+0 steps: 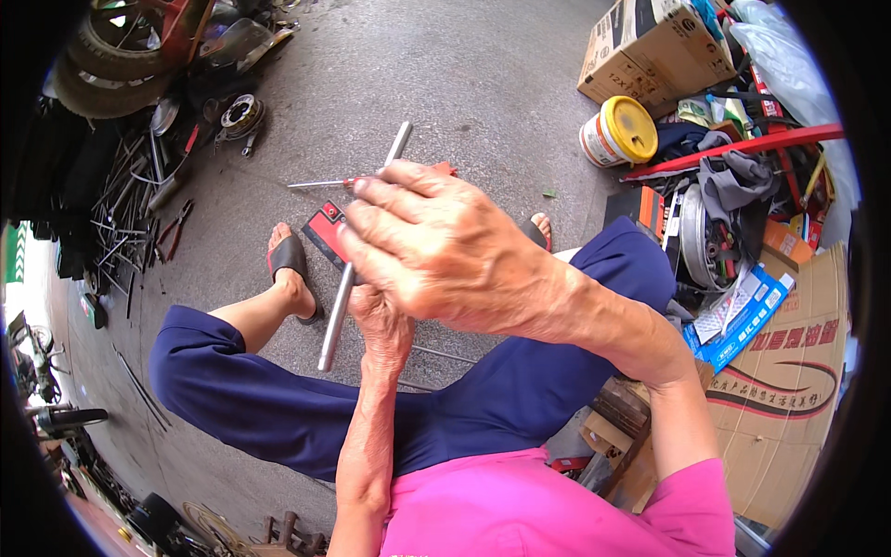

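Observation:
A straight silver metal bar (336, 325) slants up and away in front of my lap, its middle covered by my right hand. My right hand (436, 241) is closed over it from above, the back of the hand facing up. Tucked just below, my left hand (380, 320) is curled close beside the bar; most of its fingers are hidden, and what they hold cannot be made out. Beyond the hands lies a screwdriver (320, 184) with a thin shaft and red handle end. A red and black box-shaped thing (325, 232) is on the ground beside my left foot.
Pliers (176, 230) and many loose metal tools (116, 232) lie at left, below a wheel with a tyre (102, 74). At right stand a white bucket with a yellow lid (631, 130), a cardboard box (650, 56) and a heap of parts. A flattened carton (780, 436) leans near my right elbow.

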Available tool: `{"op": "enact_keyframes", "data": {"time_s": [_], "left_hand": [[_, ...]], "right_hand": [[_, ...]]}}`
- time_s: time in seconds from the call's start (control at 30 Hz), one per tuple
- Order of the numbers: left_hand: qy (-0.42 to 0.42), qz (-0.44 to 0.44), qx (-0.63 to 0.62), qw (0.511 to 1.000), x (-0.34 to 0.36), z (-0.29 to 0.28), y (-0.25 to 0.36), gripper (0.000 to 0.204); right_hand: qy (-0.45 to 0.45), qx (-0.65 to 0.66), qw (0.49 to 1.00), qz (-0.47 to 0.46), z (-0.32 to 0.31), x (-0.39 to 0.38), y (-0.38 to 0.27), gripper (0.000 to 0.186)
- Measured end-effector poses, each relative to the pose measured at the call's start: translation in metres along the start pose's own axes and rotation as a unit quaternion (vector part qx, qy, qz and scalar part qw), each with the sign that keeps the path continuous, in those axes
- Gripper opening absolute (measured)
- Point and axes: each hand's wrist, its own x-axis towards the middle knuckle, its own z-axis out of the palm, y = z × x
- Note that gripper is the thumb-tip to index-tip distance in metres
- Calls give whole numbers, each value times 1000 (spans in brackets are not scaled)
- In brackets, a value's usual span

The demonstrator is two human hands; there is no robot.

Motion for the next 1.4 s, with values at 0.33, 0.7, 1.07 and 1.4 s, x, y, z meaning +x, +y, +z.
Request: {"op": "enact_keyframes", "data": {"time_s": [0.33, 0.7, 1.07, 1.4], "left_hand": [[-69, -27, -6, 997, 7, -13, -34, 65], [-138, 0, 202, 970, 2, -51, -23, 33], [-181, -52, 48, 981, 107, -65, -66, 25], [-225, -89, 92, 966, 106, -62, -80, 30]], "right_hand": [[46, -25, 998, -39, 29, 15, 13, 19], [57, -21, 994, -86, -16, 24, 9, 10], [65, -46, 996, -27, 26, 37, 46, 10], [49, -75, 996, -31, 29, 48, 46, 7]]}}
